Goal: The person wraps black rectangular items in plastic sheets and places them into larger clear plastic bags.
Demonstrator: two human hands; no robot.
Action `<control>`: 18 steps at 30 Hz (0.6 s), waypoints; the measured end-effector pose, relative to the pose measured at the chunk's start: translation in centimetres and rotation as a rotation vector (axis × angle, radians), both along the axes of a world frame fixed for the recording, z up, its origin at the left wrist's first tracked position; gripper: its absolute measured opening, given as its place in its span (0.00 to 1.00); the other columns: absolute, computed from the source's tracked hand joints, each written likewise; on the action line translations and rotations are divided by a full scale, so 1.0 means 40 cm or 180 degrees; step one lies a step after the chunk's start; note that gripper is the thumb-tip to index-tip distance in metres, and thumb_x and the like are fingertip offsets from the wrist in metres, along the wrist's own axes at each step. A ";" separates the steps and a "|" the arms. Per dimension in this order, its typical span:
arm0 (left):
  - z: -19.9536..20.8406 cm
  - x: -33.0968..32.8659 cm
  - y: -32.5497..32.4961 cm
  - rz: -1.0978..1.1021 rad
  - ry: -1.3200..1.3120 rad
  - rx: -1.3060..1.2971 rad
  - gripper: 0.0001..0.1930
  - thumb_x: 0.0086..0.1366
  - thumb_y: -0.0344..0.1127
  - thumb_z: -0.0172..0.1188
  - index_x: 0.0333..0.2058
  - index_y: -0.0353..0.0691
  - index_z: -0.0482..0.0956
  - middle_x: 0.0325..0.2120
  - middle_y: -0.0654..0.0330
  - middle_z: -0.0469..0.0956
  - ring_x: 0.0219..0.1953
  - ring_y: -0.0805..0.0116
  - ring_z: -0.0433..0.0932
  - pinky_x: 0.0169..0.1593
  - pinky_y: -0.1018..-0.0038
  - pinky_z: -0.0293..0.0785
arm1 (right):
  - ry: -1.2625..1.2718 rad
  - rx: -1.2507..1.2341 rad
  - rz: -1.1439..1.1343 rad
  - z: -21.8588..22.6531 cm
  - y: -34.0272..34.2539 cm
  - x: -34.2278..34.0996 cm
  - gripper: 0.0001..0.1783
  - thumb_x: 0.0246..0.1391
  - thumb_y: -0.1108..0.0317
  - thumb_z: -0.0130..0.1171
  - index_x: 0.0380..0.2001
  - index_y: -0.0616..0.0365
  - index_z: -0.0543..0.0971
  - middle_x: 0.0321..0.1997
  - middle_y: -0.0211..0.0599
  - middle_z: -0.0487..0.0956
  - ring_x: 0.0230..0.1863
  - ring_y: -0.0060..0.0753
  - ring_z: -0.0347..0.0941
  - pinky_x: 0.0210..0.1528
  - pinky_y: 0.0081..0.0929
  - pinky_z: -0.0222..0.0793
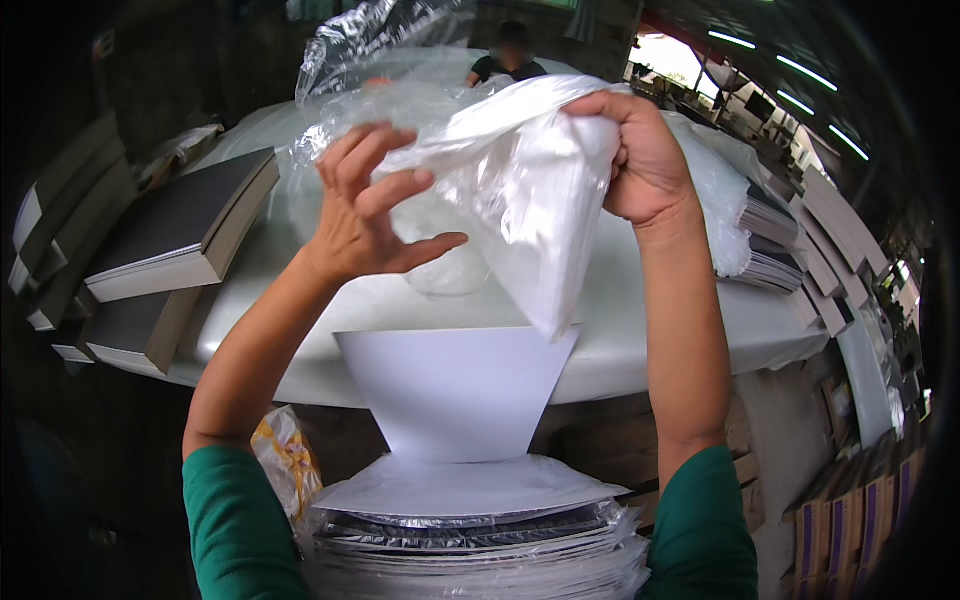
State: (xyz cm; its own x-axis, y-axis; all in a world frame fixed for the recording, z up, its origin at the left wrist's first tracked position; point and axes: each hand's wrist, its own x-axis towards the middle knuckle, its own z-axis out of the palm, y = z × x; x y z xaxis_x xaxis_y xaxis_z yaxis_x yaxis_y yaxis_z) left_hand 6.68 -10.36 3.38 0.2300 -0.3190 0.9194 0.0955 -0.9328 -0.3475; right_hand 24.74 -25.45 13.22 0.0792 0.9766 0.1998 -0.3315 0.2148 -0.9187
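My right hand [645, 155] is raised over the table, its fingers closed on a bunch of clear plastic bags [540, 190] that hangs down to a point. To the left of it my left hand [370, 205] is lifted with the fingers spread and bent, next to the loose end of the plastic; nothing shows in its grip. Below both hands a white sheet [455, 385] stands tilted against the table edge. Its lower end meets a stack of plastic-wrapped flat packs [480, 540] close in front of me.
Thick dark-topped stacks of sheets [185, 225] lie on the table's left side. More stacks [770, 240] are on the right, partly under plastic. A film-covered table [300, 370] spans the middle. A person [508, 60] is at the far side. Cartons [850, 520] stand lower right.
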 end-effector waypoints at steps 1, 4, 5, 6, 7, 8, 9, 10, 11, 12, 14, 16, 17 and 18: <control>0.004 0.019 -0.010 0.0290 0.0072 -0.0129 0.45 0.37 0.48 0.68 0.51 0.38 0.54 0.47 0.53 0.63 0.49 0.59 0.63 0.54 0.57 0.50 | -0.0093 0.0037 0.0008 -0.014 0.008 -0.005 0.04 0.39 0.76 0.54 0.17 0.55 0.71 0.13 0.22 0.66 0.11 0.10 0.54 0.14 0.06 0.55; -0.069 0.018 0.070 0.1455 0.1645 -0.1401 0.51 0.38 0.53 0.66 0.58 0.46 0.47 0.42 0.52 0.70 0.49 0.57 0.66 0.58 0.50 0.38 | 0.0076 0.0253 -0.0257 -0.022 0.005 -0.089 0.06 0.37 0.73 0.56 0.24 0.61 0.75 0.21 0.31 0.74 0.19 0.23 0.69 0.25 0.16 0.67; -0.120 0.012 0.117 0.1592 0.2533 -0.2045 0.47 0.41 0.52 0.64 0.59 0.49 0.49 0.38 0.51 0.73 0.47 0.56 0.69 0.58 0.49 0.40 | 0.0274 0.0545 0.0222 -0.021 -0.001 -0.016 0.10 0.36 0.71 0.56 0.25 0.64 0.75 0.24 0.37 0.76 0.25 0.30 0.73 0.33 0.23 0.70; -0.171 -0.018 0.162 0.1631 0.2674 -0.2609 0.40 0.44 0.50 0.62 0.56 0.49 0.56 0.35 0.51 0.74 0.44 0.55 0.70 0.57 0.52 0.45 | 0.0074 0.1488 -0.0279 -0.016 -0.022 0.015 0.10 0.38 0.69 0.54 0.26 0.65 0.75 0.24 0.38 0.76 0.25 0.29 0.73 0.33 0.23 0.71; -0.205 -0.042 0.194 0.1602 0.2805 -0.3183 0.34 0.46 0.48 0.60 0.53 0.48 0.63 0.31 0.52 0.76 0.42 0.54 0.71 0.57 0.56 0.49 | 0.0078 0.1668 -0.0655 0.006 -0.040 0.079 0.11 0.41 0.69 0.51 0.26 0.66 0.75 0.24 0.42 0.76 0.25 0.32 0.73 0.34 0.25 0.71; -0.201 -0.065 0.211 0.1824 0.2712 -0.3322 0.30 0.47 0.48 0.59 0.50 0.47 0.66 0.31 0.53 0.75 0.42 0.54 0.71 0.55 0.58 0.52 | 0.0072 0.1810 -0.0051 0.009 -0.073 0.122 0.12 0.43 0.69 0.48 0.28 0.68 0.75 0.27 0.44 0.76 0.28 0.34 0.74 0.37 0.28 0.71; -0.178 -0.037 0.219 0.1830 0.2666 -0.3376 0.26 0.48 0.47 0.57 0.47 0.45 0.69 0.32 0.53 0.75 0.42 0.54 0.71 0.54 0.61 0.56 | -0.0086 0.1937 -0.0302 0.025 -0.141 0.141 0.13 0.44 0.69 0.48 0.29 0.68 0.75 0.28 0.45 0.76 0.29 0.35 0.74 0.38 0.29 0.71; -0.172 -0.052 0.227 0.2030 0.2595 -0.3486 0.23 0.48 0.46 0.56 0.44 0.44 0.72 0.33 0.54 0.75 0.41 0.53 0.71 0.52 0.64 0.59 | -0.0094 0.2067 -0.0579 0.026 -0.154 0.169 0.13 0.44 0.69 0.48 0.29 0.68 0.74 0.28 0.45 0.76 0.29 0.36 0.73 0.38 0.30 0.71; -0.185 -0.078 0.239 0.2200 0.2186 -0.2843 0.22 0.48 0.43 0.56 0.43 0.43 0.73 0.34 0.54 0.75 0.41 0.52 0.71 0.51 0.65 0.61 | -0.0194 0.2272 -0.0958 0.015 -0.164 0.199 0.13 0.44 0.69 0.47 0.30 0.69 0.74 0.29 0.46 0.76 0.30 0.36 0.73 0.39 0.31 0.71; -0.201 -0.105 0.260 0.2331 0.1750 -0.2205 0.21 0.48 0.41 0.56 0.42 0.43 0.73 0.35 0.55 0.74 0.41 0.51 0.71 0.49 0.65 0.63 | -0.0295 0.2401 -0.1326 0.013 -0.156 0.225 0.14 0.45 0.69 0.47 0.31 0.69 0.74 0.30 0.47 0.76 0.31 0.37 0.73 0.40 0.32 0.70; -0.221 -0.167 0.283 0.2100 0.1247 -0.1411 0.19 0.46 0.34 0.55 0.41 0.41 0.73 0.38 0.54 0.72 0.41 0.48 0.70 0.46 0.65 0.66 | -0.0587 0.2615 -0.2072 0.007 -0.104 0.283 0.15 0.46 0.69 0.46 0.32 0.70 0.74 0.31 0.48 0.75 0.32 0.39 0.73 0.41 0.34 0.70; -0.242 -0.236 0.271 0.1004 0.1507 -0.2674 0.21 0.44 0.24 0.52 0.41 0.40 0.73 0.42 0.54 0.68 0.38 0.45 0.71 0.43 0.64 0.69 | -0.0886 0.2782 -0.2697 0.011 -0.048 0.352 0.16 0.46 0.68 0.45 0.33 0.71 0.73 0.33 0.49 0.75 0.34 0.41 0.73 0.42 0.37 0.69; -0.234 -0.249 0.224 0.1236 0.1742 -0.2791 0.23 0.43 0.24 0.51 0.42 0.41 0.72 0.42 0.53 0.68 0.39 0.47 0.71 0.43 0.63 0.68 | -0.1034 0.2814 -0.2989 0.010 -0.033 0.392 0.16 0.47 0.68 0.44 0.34 0.71 0.73 0.33 0.50 0.75 0.34 0.42 0.73 0.43 0.38 0.69; -0.197 -0.252 0.147 0.1451 0.1993 -0.2924 0.25 0.42 0.23 0.50 0.44 0.41 0.71 0.42 0.53 0.68 0.39 0.48 0.71 0.44 0.63 0.68 | -0.1169 0.2832 -0.3270 0.009 -0.027 0.436 0.16 0.47 0.68 0.44 0.35 0.72 0.73 0.34 0.51 0.75 0.35 0.43 0.73 0.44 0.39 0.69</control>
State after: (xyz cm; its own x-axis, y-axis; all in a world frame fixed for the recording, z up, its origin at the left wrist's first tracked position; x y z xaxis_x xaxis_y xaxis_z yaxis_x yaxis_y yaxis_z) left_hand -3.39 -4.48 -4.52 0.6394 0.6241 0.4492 0.5332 -0.7808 0.3258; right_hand 42.17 -26.51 13.57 0.4791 0.0535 0.8761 0.5518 0.7579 -0.3480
